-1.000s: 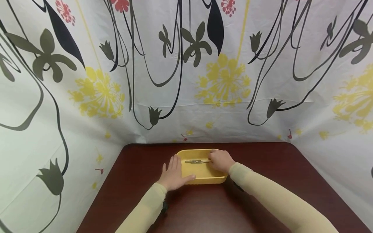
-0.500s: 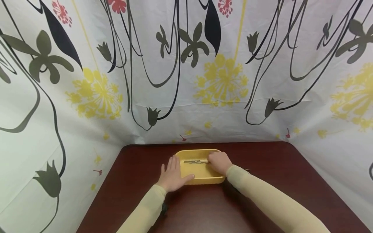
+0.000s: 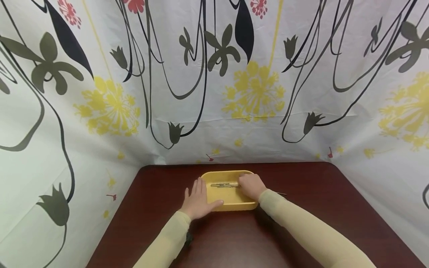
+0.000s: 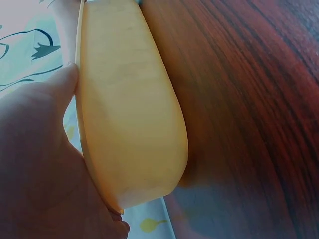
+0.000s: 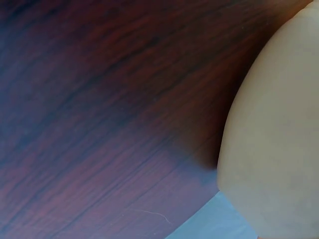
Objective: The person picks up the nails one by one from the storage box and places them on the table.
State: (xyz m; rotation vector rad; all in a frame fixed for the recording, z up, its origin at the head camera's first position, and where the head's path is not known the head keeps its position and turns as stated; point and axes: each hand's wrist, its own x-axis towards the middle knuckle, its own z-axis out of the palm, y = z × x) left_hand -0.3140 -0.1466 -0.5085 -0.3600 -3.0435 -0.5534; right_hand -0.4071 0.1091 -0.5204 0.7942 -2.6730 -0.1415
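A shallow yellow plastic tray (image 3: 234, 207) stands on the table in the head view. Several thin, dark metal pieces (image 3: 222, 185), like nails or pins, lie in it towards the back. My left hand (image 3: 197, 201) rests against the tray's left end, fingers straight and thumb laid on the front rim. Seen in the left wrist view, the thumb (image 4: 67, 79) touches the rim beside the tray's outer wall (image 4: 132, 109). My right hand (image 3: 252, 187) reaches into the tray's right side with curled fingers, at the right ends of the metal pieces. Its fingertips are hidden, so any grip cannot be made out.
The dark red-brown table (image 3: 228, 238) extends all round the tray. Just right of the right sleeve, a thin metal piece (image 3: 282, 193) lies on the table. A white sheet with a flower print (image 3: 214, 141) hangs behind and at the sides.
The thin metal piece on the table beside the right sleeve has come into sight. Both hands stay nearly in place at the tray; the view has shifted slightly.
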